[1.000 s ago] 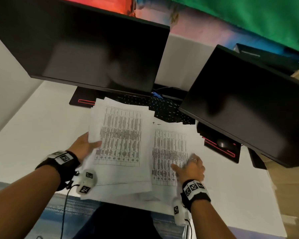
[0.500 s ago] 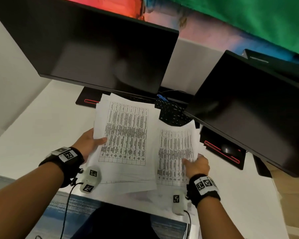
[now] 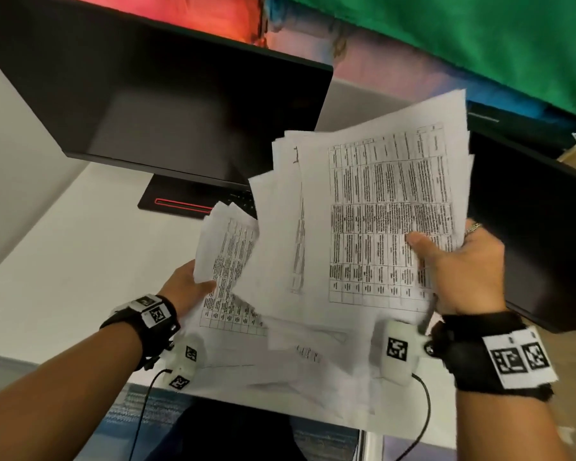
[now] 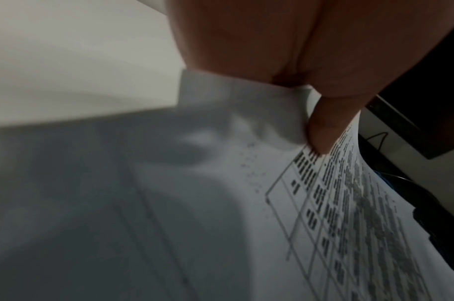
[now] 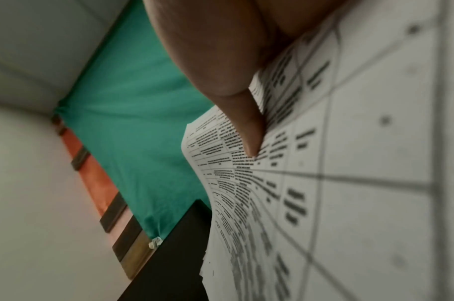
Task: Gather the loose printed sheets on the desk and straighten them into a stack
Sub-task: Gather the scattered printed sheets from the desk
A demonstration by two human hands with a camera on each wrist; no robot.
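Right hand (image 3: 459, 271) grip clamps the printed sheets (image 3: 379, 211) at their near edge; left hand (image 3: 187, 287) pinches a lower sheaf (image 3: 228, 261). Thin, floppy paper likely slides; hold edges firmly.

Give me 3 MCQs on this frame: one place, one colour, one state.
1. Where is the right hand's sheaf of white printed table sheets?
A. Flat on the desk
B. Raised in front of the right black monitor
C. On the floor

2. What colour is the strip on the left black monitor's base?
A. Red
B. Blue
C. White

3. How does the left hand stand?
A. Open, empty
B. Fist, empty
C. Pinching white printed sheets

Answers:
1 B: the right hand holds the sheaf up, covering part of the right black monitor.
2 A: a red line glows on the base.
3 C: the thumb presses on the left white printed sheets.
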